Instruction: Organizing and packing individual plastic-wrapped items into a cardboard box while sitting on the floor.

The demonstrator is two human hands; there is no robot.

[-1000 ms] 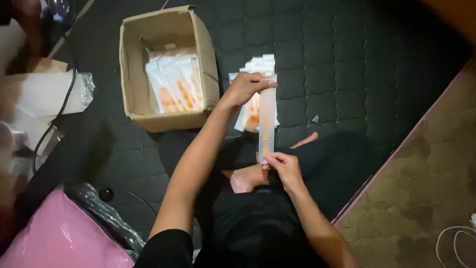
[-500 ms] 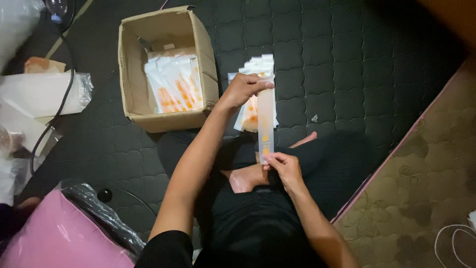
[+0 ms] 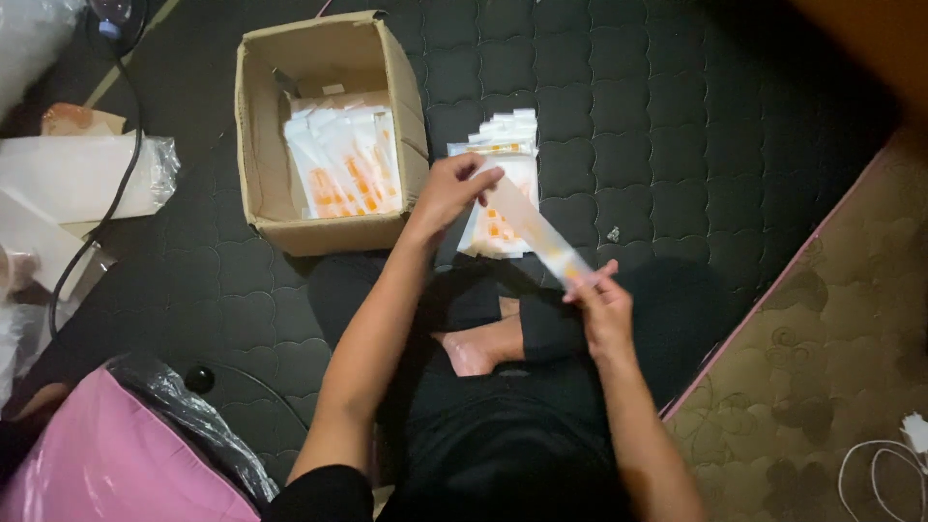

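Dark quilted mat (image 3: 677,126); long white-orange packet (image 3: 532,230).

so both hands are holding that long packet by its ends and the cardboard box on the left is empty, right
Not quite. The head view shows the cardboard box is not empty: it holds white and orange packets. The rest stands: the left hand and the right hand hold the long packet by its ends.
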